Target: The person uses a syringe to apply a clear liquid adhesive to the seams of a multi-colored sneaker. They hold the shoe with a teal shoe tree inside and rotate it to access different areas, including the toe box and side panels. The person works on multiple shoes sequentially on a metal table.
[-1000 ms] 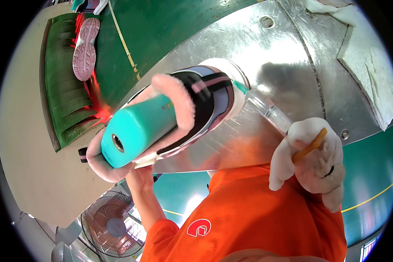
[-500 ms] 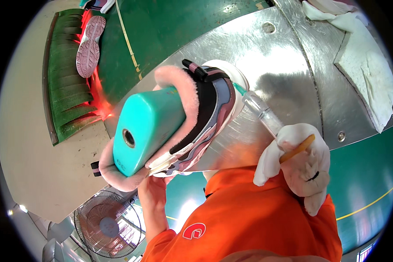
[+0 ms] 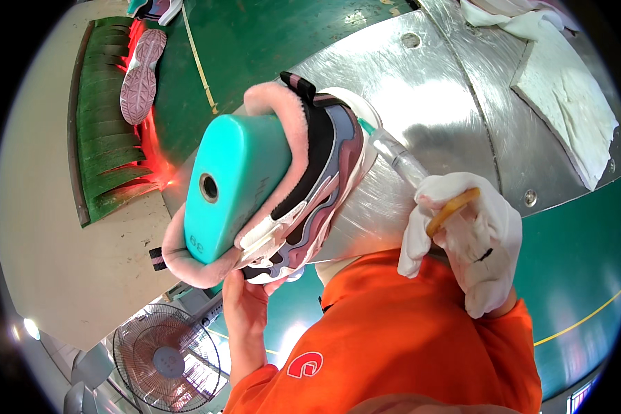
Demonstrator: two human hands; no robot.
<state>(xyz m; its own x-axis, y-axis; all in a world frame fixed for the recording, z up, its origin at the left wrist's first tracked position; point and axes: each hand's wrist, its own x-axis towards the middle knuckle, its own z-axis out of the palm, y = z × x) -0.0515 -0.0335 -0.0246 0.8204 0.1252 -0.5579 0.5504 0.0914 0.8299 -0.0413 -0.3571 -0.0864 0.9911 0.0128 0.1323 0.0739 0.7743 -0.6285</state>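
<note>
My bare left hand (image 3: pixel 245 307) grips a shoe (image 3: pixel 302 218) from below, its fingers partly hidden under the upper. The shoe has pink fleece lining, black, white and mauve panels, and a pale sole. A turquoise shoe last (image 3: pixel 236 172) with a round hole fills its opening. In its white glove, my right hand (image 3: pixel 466 241) is closed around a clear syringe (image 3: pixel 401 157). The syringe's green tip meets the sole edge near the shoe's heel; I cannot see whether anything comes out. A curved yellow-brown piece (image 3: pixel 452 209) shows among the gloved fingers.
Under the shoe's far side lies a scratched metal tabletop (image 3: pixel 455 96), with a white cloth (image 3: pixel 566 96) at its right. On the left, a pink outsole (image 3: pixel 143 76) rests by green strip curtains (image 3: pixel 107 124) and a red glow. A fan (image 3: pixel 167 359) stands lower left.
My left hand has turned the shoe slightly and raised its heel. My right hand has moved up and left with the syringe, its tip staying at the sole edge.
</note>
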